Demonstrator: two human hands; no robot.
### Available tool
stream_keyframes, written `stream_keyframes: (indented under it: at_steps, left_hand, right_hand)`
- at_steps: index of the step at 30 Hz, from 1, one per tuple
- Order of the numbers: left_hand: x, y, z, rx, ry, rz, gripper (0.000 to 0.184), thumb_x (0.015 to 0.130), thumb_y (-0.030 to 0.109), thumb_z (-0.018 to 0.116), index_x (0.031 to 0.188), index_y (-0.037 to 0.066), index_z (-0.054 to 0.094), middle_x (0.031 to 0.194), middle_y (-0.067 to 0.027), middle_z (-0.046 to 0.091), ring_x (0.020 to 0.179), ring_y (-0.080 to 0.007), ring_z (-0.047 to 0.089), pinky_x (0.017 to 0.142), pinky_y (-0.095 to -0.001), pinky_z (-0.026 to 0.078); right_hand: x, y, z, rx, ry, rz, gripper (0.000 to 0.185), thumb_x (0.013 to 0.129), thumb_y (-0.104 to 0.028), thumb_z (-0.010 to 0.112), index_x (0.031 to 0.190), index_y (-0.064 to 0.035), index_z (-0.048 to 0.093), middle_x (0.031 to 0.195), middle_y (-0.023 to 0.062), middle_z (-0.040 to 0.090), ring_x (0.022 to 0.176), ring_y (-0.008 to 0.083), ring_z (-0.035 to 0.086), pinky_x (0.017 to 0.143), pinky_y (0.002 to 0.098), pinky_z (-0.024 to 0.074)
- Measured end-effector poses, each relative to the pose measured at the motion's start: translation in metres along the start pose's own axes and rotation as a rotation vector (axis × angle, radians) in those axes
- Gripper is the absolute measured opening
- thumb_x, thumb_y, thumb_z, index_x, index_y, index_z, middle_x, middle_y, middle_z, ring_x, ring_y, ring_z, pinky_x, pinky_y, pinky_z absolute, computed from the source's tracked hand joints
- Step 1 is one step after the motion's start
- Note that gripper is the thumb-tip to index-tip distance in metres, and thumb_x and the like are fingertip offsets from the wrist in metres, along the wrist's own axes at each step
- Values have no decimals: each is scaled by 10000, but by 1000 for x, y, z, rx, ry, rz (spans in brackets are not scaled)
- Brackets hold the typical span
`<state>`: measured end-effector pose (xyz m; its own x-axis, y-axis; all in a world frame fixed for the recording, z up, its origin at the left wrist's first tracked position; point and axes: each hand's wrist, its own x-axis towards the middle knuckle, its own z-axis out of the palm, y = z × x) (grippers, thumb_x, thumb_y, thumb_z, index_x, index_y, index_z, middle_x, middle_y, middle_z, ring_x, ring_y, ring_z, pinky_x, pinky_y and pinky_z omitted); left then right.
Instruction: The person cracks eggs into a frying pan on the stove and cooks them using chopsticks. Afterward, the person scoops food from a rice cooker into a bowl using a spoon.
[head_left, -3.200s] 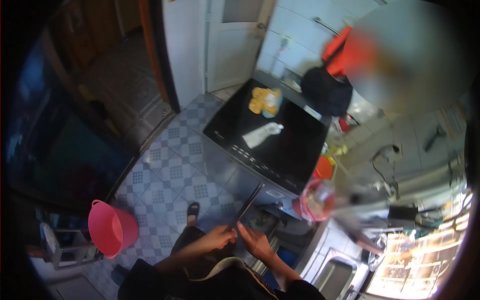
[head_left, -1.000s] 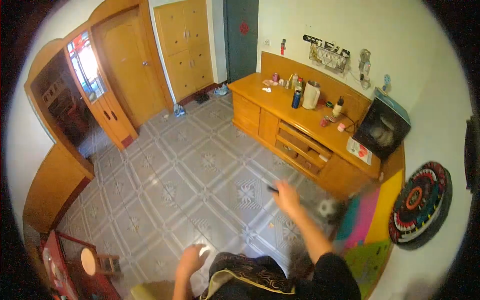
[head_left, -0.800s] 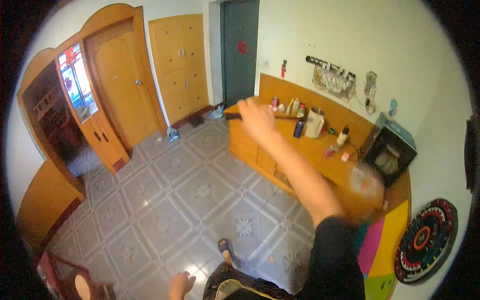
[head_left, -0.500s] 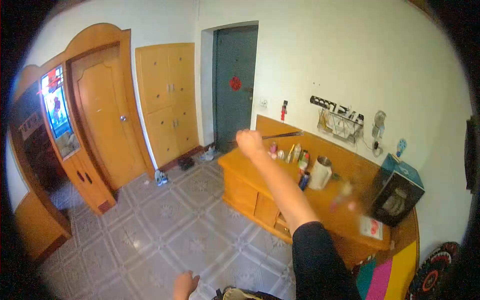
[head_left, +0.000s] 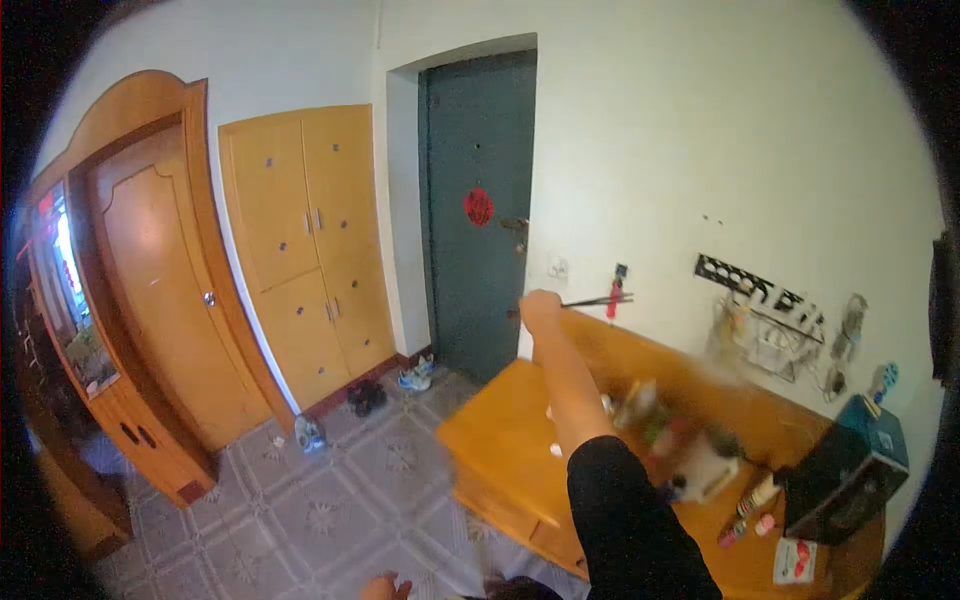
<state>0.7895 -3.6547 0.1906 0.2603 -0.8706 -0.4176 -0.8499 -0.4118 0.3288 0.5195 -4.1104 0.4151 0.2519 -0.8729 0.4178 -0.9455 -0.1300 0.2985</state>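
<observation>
My right hand (head_left: 541,310) is stretched out at arm's length, its fingers wrapped round a pair of thin dark sticks (head_left: 598,301) like chopsticks. Their far ends point right, in front of the wall and a small red hanging item (head_left: 613,297). Below the raised arm lies the orange wooden cabinet top (head_left: 490,410). My left hand (head_left: 385,588) shows only in part at the bottom edge, low over the floor, fingers apart and nothing seen in it.
A dark green door (head_left: 478,140) with a red round ornament stands ahead. Left of it is a yellow cupboard (head_left: 290,220), with shoes (head_left: 368,398) on the floor. Blurred bottles, a cream jug (head_left: 705,475) and a dark box (head_left: 850,480) stand on the cabinet.
The view has gone from a kitchen to this room, then turned upward towards the door. My right hand has risen with the sticks and moved out over the cabinet; my left has sunk towards the bottom edge.
</observation>
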Motion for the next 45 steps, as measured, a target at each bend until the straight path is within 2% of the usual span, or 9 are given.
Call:
stream_keyframes:
  at_steps: [20, 22, 24, 26, 33, 35, 40, 41, 45]
  left_hand:
    - [438, 145, -111, -238, 24, 615, 406, 813, 276, 543, 1133, 27, 539, 1078, -182, 585, 968, -344, 557, 837, -417, 444]
    - [462, 165, -125, -255, -14, 688, 414, 812, 273, 547, 1146, 30, 526, 1087, -185, 578, 979, -345, 550, 843, -416, 440]
    - [481, 180, -133, -263, -42, 741, 422, 811, 269, 552, 1158, 33, 512, 1096, -189, 571, 990, -345, 544, 850, -416, 435]
    - [497, 195, -138, -277, -68, 781, 432, 810, 266, 556, 1171, 35, 499, 1105, -192, 564, 1000, -346, 537, 857, -415, 431]
    - [535, 247, -140, -331, -127, 902, 474, 806, 255, 570, 1214, 44, 452, 1137, -204, 540, 1038, -348, 514, 880, -411, 415]
    - [540, 268, -135, -343, -133, 946, 487, 805, 251, 574, 1226, 47, 439, 1146, -207, 533, 1049, -348, 507, 887, -410, 411]
    - [540, 321, -122, -324, -151, 1062, 524, 803, 243, 585, 1257, 54, 405, 1168, -216, 515, 1076, -350, 491, 903, -408, 399]
    - [534, 345, -120, -324, -162, 1116, 532, 802, 242, 587, 1263, 55, 399, 1173, -217, 512, 1081, -350, 487, 907, -407, 397]
    - [508, 394, -93, -243, -163, 1246, 564, 800, 235, 595, 1288, 60, 372, 1191, -224, 498, 1102, -351, 474, 920, -405, 388]
  right_hand:
    - [230, 130, 356, -271, -243, 294, 322, 831, -196, 486, 1056, 17, 575, 835, 87, 650, 699, 184, 631, 560, 349, 470]
    - [229, 159, 445, -328, 9, 279, 142, 795, -191, 512, 664, -137, 520, 594, 8, 488, 485, 177, 448, 447, 377, 356]
    - [217, 135, 387, 305, 20, 389, 182, 833, -201, 462, 667, -131, 488, 564, 17, 438, 479, 208, 395, 485, 394, 354]
    - [217, 141, 422, -701, 145, 6, 289, 839, -254, 495, 1040, -47, 526, 1043, 147, 581, 610, 181, 587, 462, 329, 410]
    - [259, 128, 421, -284, 237, 144, 396, 832, -225, 490, 1148, 10, 445, 934, 86, 631, 696, 223, 627, 522, 403, 462]
    - [273, 99, 382, -212, -257, 300, 408, 813, -235, 525, 1118, 26, 458, 982, 135, 614, 777, 265, 622, 563, 455, 468]
    - [262, 33, 336, -483, 199, 138, 275, 745, -209, 561, 936, -11, 547, 722, 107, 584, 539, 243, 572, 424, 390, 432]
    - [263, 47, 343, 202, 461, -58, 237, 764, -218, 540, 904, -28, 563, 753, 134, 590, 601, 260, 592, 472, 408, 460]
    - [176, 30, 266, 4, 292, 66, 213, 767, -202, 549, 898, -34, 559, 773, 112, 572, 637, 241, 570, 525, 379, 456]
